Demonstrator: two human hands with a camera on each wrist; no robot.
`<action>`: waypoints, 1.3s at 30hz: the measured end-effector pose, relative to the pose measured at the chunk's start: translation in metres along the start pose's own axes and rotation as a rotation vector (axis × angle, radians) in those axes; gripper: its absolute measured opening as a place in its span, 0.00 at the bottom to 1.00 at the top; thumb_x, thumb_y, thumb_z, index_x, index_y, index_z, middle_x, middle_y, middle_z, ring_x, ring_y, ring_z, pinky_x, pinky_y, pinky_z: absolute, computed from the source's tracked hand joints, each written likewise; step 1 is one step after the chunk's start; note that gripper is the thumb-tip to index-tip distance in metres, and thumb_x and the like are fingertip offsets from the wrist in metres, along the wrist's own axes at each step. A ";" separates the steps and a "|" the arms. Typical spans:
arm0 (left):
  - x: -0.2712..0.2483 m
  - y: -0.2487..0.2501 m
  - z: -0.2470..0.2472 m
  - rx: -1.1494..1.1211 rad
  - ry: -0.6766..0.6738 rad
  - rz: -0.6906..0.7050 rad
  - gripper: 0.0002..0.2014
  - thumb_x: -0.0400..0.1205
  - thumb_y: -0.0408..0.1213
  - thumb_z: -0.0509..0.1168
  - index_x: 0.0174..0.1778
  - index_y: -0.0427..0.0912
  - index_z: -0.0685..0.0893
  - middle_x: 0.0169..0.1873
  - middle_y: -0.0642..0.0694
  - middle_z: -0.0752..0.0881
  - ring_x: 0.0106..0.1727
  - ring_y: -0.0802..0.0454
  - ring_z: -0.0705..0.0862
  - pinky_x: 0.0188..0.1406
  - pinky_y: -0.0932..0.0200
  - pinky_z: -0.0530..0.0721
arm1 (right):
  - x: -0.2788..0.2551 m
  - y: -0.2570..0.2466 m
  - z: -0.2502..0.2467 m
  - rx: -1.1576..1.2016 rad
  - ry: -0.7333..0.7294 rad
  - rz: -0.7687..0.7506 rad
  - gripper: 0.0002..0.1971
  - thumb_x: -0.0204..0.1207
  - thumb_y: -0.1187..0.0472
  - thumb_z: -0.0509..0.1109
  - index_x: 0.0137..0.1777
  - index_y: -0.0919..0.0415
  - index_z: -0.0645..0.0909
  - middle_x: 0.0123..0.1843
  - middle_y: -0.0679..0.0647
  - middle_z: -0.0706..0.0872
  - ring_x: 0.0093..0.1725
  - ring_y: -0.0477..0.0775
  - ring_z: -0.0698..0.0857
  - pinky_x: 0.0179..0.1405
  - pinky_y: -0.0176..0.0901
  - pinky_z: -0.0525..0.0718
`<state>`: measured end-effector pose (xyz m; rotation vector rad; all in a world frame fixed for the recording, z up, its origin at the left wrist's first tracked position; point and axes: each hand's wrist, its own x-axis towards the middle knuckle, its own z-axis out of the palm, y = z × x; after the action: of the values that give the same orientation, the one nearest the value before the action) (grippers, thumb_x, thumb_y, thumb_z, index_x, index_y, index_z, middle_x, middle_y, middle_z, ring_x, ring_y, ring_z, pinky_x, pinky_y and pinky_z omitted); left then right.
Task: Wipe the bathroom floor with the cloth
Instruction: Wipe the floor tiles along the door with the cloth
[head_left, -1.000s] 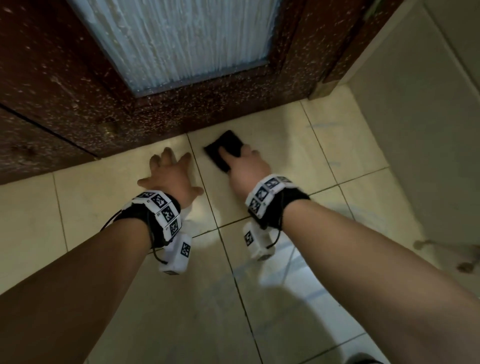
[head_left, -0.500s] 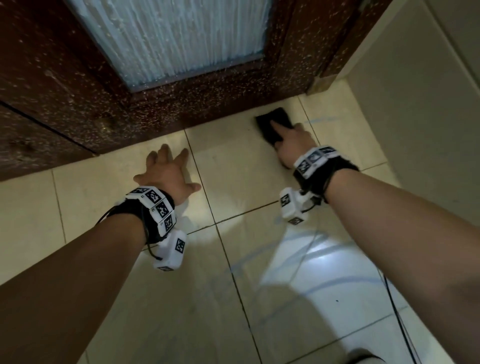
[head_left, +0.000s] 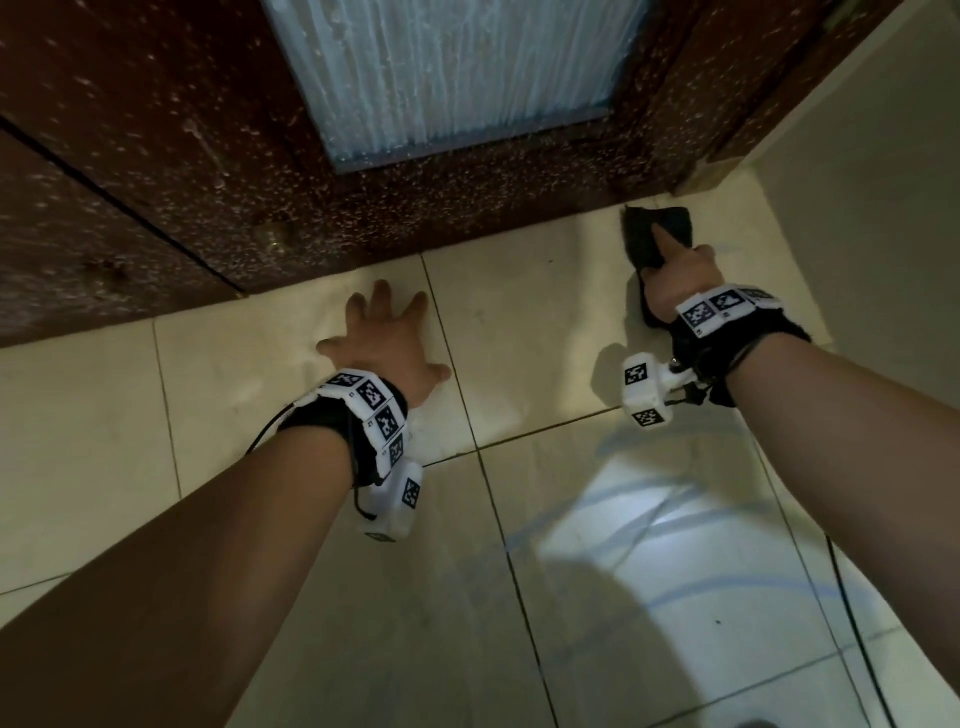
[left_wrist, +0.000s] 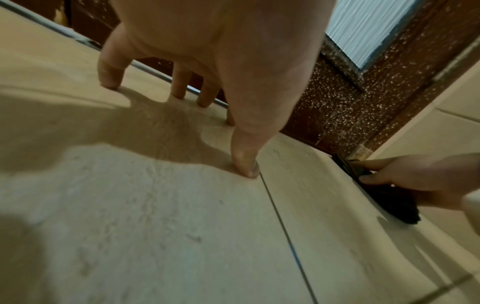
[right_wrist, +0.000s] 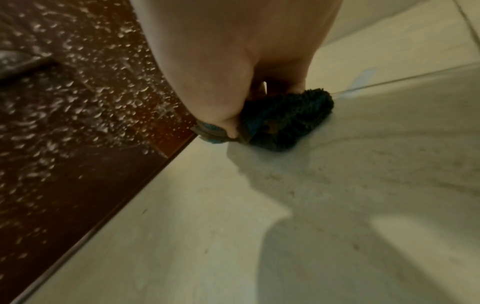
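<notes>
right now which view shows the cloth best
The right wrist view: the dark cloth fills the centre, its fuzzy pile clear under the right hand. The head view shows it small beside the door; the left wrist view catches only its edge.

Right hand (head_left: 675, 270) is covering most of the cloth (head_left: 644, 234); its fingers are hiding behind the palm in the right wrist view.

cloth (right_wrist: 291, 119): fuzzy pile | floor (head_left: 571, 597): glossy tile | door (head_left: 208, 156): speckled wood
</notes>
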<state>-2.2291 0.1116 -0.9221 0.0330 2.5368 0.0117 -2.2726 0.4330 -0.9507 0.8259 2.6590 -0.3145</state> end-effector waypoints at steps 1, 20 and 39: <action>0.001 0.000 0.000 -0.005 0.000 0.004 0.48 0.74 0.64 0.69 0.85 0.64 0.49 0.86 0.49 0.44 0.85 0.41 0.47 0.68 0.23 0.68 | -0.003 -0.003 0.000 -0.008 0.000 0.012 0.32 0.87 0.55 0.60 0.86 0.38 0.53 0.76 0.68 0.66 0.67 0.73 0.76 0.70 0.57 0.72; 0.001 0.003 -0.001 -0.036 0.019 0.017 0.48 0.72 0.61 0.73 0.84 0.64 0.53 0.86 0.46 0.47 0.84 0.40 0.49 0.66 0.24 0.70 | -0.147 -0.110 0.053 -0.146 -0.222 -0.515 0.37 0.82 0.59 0.62 0.87 0.43 0.49 0.74 0.64 0.65 0.65 0.68 0.74 0.51 0.54 0.77; 0.007 0.010 0.000 0.011 0.011 0.029 0.44 0.72 0.59 0.74 0.81 0.56 0.59 0.82 0.41 0.54 0.81 0.31 0.55 0.69 0.30 0.74 | -0.067 0.052 0.006 -0.070 -0.112 -0.272 0.34 0.85 0.61 0.59 0.86 0.37 0.51 0.72 0.64 0.67 0.60 0.70 0.78 0.57 0.52 0.81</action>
<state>-2.2344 0.1215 -0.9263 0.0742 2.5475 0.0097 -2.1892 0.4396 -0.9362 0.4119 2.6589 -0.3219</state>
